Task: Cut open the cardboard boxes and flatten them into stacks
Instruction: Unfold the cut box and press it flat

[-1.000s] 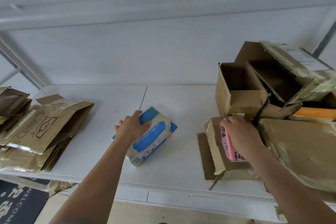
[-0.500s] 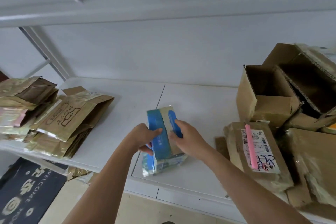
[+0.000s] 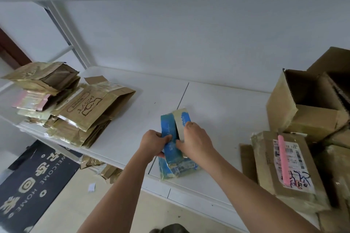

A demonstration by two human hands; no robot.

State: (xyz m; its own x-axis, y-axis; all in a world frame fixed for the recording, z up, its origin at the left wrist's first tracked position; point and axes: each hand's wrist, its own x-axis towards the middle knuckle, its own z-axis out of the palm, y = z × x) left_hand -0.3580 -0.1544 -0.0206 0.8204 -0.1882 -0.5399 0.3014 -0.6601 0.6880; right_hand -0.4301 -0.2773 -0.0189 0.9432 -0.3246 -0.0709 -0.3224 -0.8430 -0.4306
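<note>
A small blue-and-white box (image 3: pixel 175 164) stands on end near the front of the white table (image 3: pixel 223 111). Its top seam is parted, with a dark gap between two flaps. My left hand (image 3: pixel 154 143) grips the left blue flap, and my right hand (image 3: pixel 193 141) grips the right white flap. A pink cutter (image 3: pixel 283 159) lies unheld on a taped brown box with a shipping label (image 3: pixel 287 189) at the right. Flattened brown boxes are stacked (image 3: pixel 75 111) on the table's left end.
Open and taped cardboard boxes (image 3: pixel 310 108) pile up at the right edge. A dark "WELCOME HOME" mat (image 3: pixel 32 181) lies on the floor at the lower left, with cardboard scraps (image 3: pixel 106 170) under the table edge. A white wall runs behind the table.
My right hand laid the pink cutter on the labelled box and came over to the blue box. The box was stood on end, and both hands now pull its top flaps apart.
</note>
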